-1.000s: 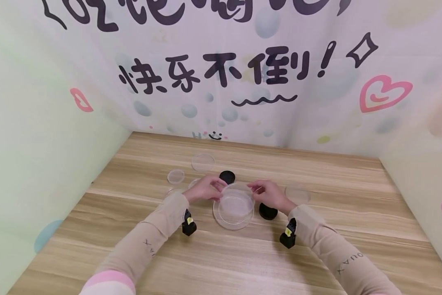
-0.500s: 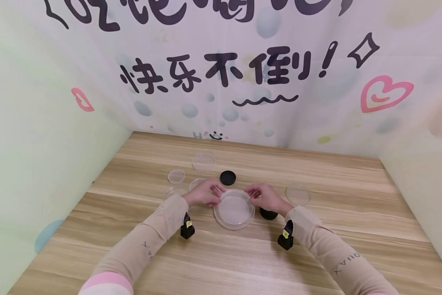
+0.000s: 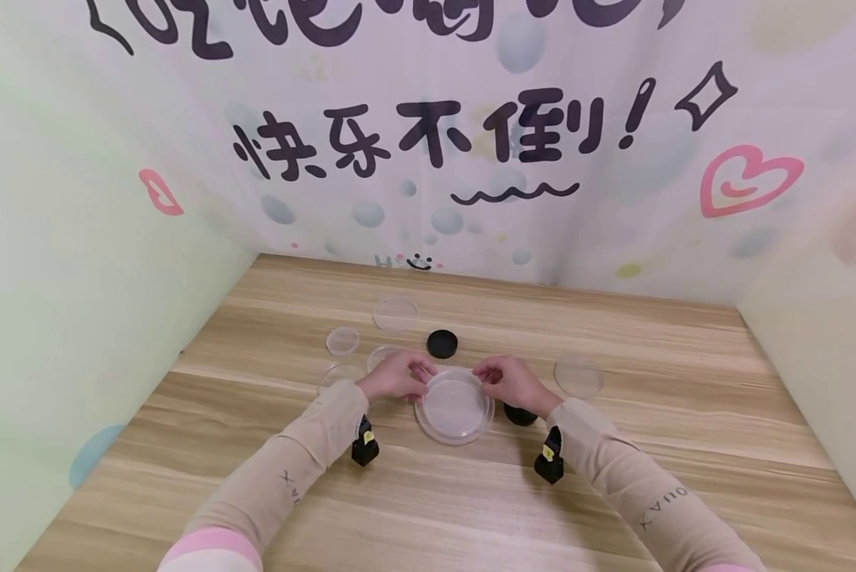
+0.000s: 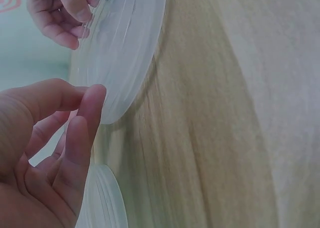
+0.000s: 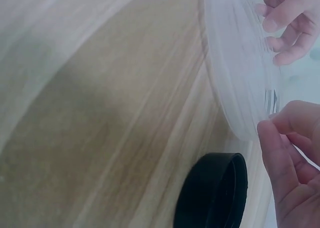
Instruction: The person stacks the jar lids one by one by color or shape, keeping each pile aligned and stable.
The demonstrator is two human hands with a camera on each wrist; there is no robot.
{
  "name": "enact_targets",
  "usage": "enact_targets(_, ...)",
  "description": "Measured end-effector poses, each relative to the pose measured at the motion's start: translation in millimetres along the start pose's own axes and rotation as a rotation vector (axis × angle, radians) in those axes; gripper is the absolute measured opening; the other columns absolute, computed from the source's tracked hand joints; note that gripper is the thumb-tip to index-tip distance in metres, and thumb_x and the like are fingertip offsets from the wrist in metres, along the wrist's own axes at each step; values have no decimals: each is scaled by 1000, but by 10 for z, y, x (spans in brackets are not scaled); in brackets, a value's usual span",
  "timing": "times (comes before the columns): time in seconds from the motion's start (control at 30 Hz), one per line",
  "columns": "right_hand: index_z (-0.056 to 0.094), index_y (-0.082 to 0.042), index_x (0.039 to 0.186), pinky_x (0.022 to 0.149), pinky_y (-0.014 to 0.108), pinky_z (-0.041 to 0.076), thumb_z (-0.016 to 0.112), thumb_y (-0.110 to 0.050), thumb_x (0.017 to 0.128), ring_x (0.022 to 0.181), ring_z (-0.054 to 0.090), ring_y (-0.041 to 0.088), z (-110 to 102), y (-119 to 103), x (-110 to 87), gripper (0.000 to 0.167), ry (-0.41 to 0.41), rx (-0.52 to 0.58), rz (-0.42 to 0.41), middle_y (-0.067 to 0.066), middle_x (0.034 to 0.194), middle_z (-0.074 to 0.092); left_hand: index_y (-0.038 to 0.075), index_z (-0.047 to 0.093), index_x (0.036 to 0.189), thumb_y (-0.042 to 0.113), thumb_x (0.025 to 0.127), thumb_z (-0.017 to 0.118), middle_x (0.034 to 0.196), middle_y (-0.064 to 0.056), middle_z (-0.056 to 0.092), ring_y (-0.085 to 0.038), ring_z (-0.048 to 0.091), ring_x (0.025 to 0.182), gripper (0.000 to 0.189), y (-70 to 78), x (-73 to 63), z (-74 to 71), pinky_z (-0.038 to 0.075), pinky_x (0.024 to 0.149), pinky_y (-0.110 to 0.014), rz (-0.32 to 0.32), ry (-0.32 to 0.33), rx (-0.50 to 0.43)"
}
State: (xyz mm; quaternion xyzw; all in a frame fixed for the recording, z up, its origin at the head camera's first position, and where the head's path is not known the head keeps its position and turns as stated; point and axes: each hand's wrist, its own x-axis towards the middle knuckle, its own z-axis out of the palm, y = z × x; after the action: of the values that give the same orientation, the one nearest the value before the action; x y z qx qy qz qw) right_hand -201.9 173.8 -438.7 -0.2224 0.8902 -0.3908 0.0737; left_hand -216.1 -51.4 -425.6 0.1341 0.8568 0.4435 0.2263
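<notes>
A clear round petri dish (image 3: 458, 407) lies in the middle of the wooden table, a smaller clear disc set within the outline of a wider one beneath. My left hand (image 3: 399, 375) pinches the upper piece's rim at its left, thumb against fingers, as the left wrist view shows at the hand (image 4: 50, 143). On the opposite side my right hand (image 3: 515, 383) pinches the same rim between thumb and forefinger. Beside the right hand stands a black round cap (image 5: 212, 190), partly hidden under that hand in the head view. How the stacked layers touch is hard to see through the clear plastic.
Behind the dish sits another black round cap (image 3: 442, 344). Several clear round pieces lie to the left, among them a small one (image 3: 343, 341) and a larger disc (image 3: 395, 314). A clear disc (image 3: 578, 377) lies right of the right hand. A printed cloth (image 3: 428, 222) hangs behind the table.
One second ago the upper clear piece was held offset toward the back above the wider one. Both hands have lowered it, and it now lies over the wider piece. Little differs from half a second ago.
</notes>
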Motion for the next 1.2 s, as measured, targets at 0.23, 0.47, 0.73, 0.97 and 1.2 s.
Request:
enact_targets(0.23, 63, 6, 94, 65, 26, 50, 62, 7, 74, 73, 56, 17, -18, 14, 35, 20, -3, -21, 13, 10, 82, 62, 1, 63, 97, -9, 70, 65, 80, -8, 60, -14, 57, 51, 29, 13, 7, -12, 49, 47, -26, 10, 11, 9)
enact_targets(0.47, 63, 6, 93, 66, 26, 50, 62, 7, 74, 73, 56, 17, -15, 42, 67, 19, 12, -22, 27, 9, 81, 62, 2, 64, 99, -8, 71, 65, 80, -8, 62, -11, 55, 50, 30, -8, 47, -4, 49, 47, -25, 22, 25, 21)
enact_targets(0.73, 62, 8, 93, 67, 28, 50, 61, 9, 74, 74, 56, 19, -37, 17, 62, 19, 24, -18, 33, 13, 82, 62, 2, 63, 100, -7, 71, 66, 78, -7, 61, -10, 53, 49, 30, -5, 59, -6, 48, 46, -23, 34, 38, 19)
enact_targets(0.97, 63, 7, 93, 67, 28, 50, 62, 5, 76, 74, 56, 18, -50, -5, 39, 18, 26, -20, 38, 12, 83, 62, 1, 65, 99, -5, 71, 68, 75, -5, 60, -9, 54, 50, 29, 4, 76, 12, 48, 46, -20, 33, 49, 30)
enact_targets(1.2, 64, 5, 93, 67, 27, 50, 63, 1, 77, 74, 57, 17, -52, 24, 18, 16, 26, -35, 16, 9, 83, 63, 2, 65, 98, -2, 72, 69, 76, -5, 61, -11, 57, 54, 27, -12, 68, 18, 49, 49, -22, 60, 68, 43)
